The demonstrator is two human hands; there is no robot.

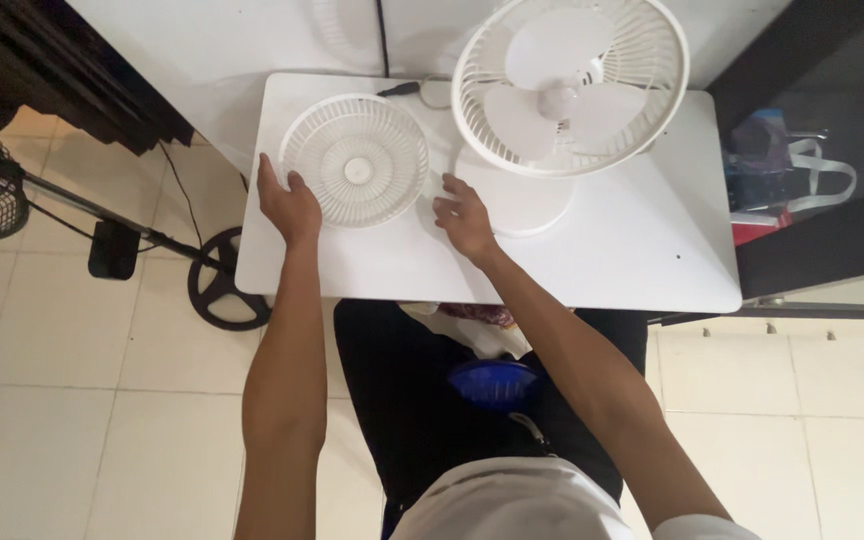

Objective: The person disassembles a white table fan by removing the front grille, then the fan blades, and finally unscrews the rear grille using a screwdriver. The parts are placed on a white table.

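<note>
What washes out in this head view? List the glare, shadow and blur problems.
Head view: the white table, the loose fan grille and the white desk fan blend together under bright, even light; shadows are faint; the fan blades look soft behind the grille; the left hand and right hand stay fairly sharp; edges bow from wide-angle distortion.

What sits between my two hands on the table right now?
In the head view, the loose white fan grille lies between the left hand and right hand, flat on the white table.

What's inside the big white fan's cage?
Inside the fan's cage you can see white blades around a round hub. The motor behind the hub is hidden, and the cage covers the top of the stand.
</note>
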